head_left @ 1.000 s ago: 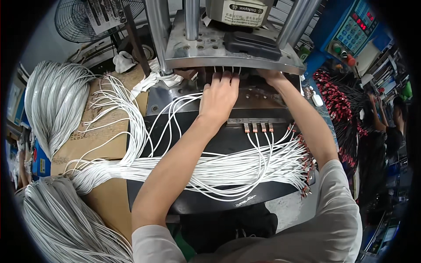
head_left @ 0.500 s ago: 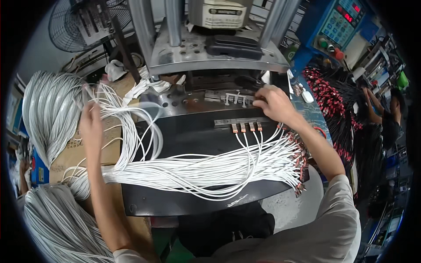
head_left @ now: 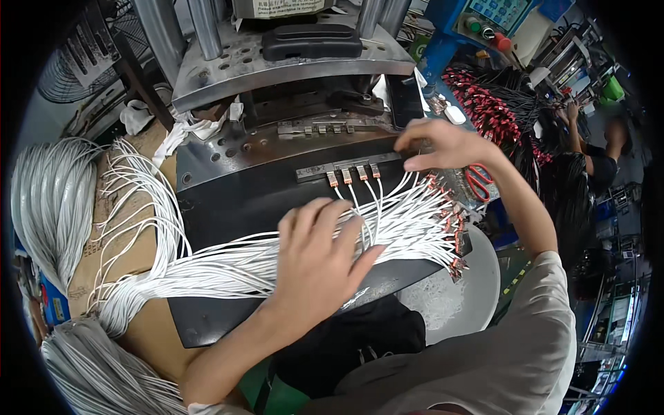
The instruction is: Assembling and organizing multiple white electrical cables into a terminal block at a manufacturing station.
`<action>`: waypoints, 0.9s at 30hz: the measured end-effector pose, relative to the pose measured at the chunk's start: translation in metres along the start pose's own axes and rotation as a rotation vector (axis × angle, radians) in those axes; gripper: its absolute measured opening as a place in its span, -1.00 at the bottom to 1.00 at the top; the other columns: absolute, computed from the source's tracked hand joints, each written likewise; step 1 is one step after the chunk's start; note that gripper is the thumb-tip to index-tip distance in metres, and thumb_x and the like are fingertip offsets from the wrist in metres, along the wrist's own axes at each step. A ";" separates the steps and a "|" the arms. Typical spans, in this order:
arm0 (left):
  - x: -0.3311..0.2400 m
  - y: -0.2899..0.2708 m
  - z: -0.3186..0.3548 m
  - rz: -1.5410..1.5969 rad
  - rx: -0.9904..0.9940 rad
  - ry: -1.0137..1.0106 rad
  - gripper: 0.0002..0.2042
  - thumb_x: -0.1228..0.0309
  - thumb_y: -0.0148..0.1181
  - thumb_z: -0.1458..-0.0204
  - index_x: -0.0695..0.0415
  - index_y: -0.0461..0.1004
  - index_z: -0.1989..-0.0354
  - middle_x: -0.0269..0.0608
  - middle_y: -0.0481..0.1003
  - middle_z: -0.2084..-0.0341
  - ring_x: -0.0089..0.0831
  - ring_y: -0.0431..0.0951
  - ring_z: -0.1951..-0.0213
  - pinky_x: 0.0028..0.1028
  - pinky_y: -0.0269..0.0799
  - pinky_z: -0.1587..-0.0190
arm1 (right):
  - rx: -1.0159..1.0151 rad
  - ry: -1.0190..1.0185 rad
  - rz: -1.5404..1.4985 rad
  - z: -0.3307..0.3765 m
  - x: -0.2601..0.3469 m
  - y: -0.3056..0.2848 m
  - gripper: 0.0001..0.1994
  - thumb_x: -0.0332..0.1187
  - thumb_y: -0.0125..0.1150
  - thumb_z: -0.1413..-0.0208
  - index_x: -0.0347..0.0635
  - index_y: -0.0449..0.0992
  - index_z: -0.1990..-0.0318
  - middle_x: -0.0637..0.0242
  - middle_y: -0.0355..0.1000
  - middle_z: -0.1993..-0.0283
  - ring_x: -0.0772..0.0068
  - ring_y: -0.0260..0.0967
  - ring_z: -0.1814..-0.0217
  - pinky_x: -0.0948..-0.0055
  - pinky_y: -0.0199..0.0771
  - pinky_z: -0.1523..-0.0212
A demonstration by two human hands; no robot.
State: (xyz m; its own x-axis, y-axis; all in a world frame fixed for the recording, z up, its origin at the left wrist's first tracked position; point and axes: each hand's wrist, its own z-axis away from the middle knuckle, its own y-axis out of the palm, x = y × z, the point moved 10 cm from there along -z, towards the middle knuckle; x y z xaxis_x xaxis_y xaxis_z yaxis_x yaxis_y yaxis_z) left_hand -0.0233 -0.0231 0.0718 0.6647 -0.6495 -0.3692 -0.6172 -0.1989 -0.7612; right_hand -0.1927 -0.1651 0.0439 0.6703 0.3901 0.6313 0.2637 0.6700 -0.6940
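Observation:
My left hand [head_left: 315,252] is spread open above a thick bundle of white cables [head_left: 228,266], its fingers near the cables set in a metal bar. That dark metal bar [head_left: 315,171] lies on the black work surface and holds a row of several cable-end connectors [head_left: 347,176]. My right hand [head_left: 443,146] hovers by the bar's right end, thumb and bent fingers apart, with nothing visible between them. Behind, a metal mold block [head_left: 290,128] with several small metal pieces in a row sits on the press bed. Many orange-and-metal cable ends [head_left: 453,238] fan out at the bundle's right.
The press's upper plate [head_left: 242,76] overhangs the bed, carrying a black case [head_left: 311,43]. A dark flat slab [head_left: 404,102] and red-handled scissors [head_left: 478,181] are at the right. Coiled grey cables [head_left: 52,207] stand left. Another person [head_left: 602,159] works at far right.
My left hand has come from the cables at the far left to above the bundle's middle. My right hand has withdrawn from the mold block, and the white piece seen there is gone.

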 end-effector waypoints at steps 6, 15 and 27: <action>0.001 0.053 -0.038 -0.050 0.285 -0.180 -0.45 -0.07 0.13 -0.15 0.33 0.53 0.19 0.04 0.49 0.19 -0.11 0.48 0.09 -0.08 0.42 0.15 | -0.296 -0.109 0.284 -0.026 0.013 0.015 -0.73 -0.46 0.18 -0.21 -0.27 0.49 -0.06 0.21 0.52 0.06 0.45 0.40 0.07 0.38 0.40 0.03; 0.021 0.041 -0.065 -0.173 0.101 -0.104 -0.63 0.16 0.15 -0.17 0.29 0.53 0.40 0.02 0.52 0.41 -0.08 0.53 0.23 -0.12 0.48 0.24 | -0.456 0.006 -0.188 -0.099 -0.007 -0.047 -0.65 -0.36 0.12 -0.25 -0.26 0.47 -0.15 0.20 0.52 -0.01 0.40 0.39 -0.10 0.40 0.35 -0.16; 0.153 0.042 -0.120 -0.244 0.060 -0.258 -0.68 0.21 0.11 -0.12 0.23 0.54 0.50 0.11 0.56 0.52 0.07 0.61 0.40 -0.08 0.56 0.28 | -0.926 -0.635 -0.001 -0.173 -0.055 -0.118 -0.65 -0.11 0.22 -0.17 -0.11 0.53 0.01 0.22 0.49 -0.01 0.30 0.43 -0.07 0.31 0.44 -0.10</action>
State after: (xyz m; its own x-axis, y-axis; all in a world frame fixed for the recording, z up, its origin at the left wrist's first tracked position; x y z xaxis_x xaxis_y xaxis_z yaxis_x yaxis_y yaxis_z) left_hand 0.0021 -0.2194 0.0472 0.8787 -0.3801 -0.2888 -0.4060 -0.2770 -0.8709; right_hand -0.1403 -0.3749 0.0314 0.2644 0.8181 0.5108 0.8552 0.0459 -0.5163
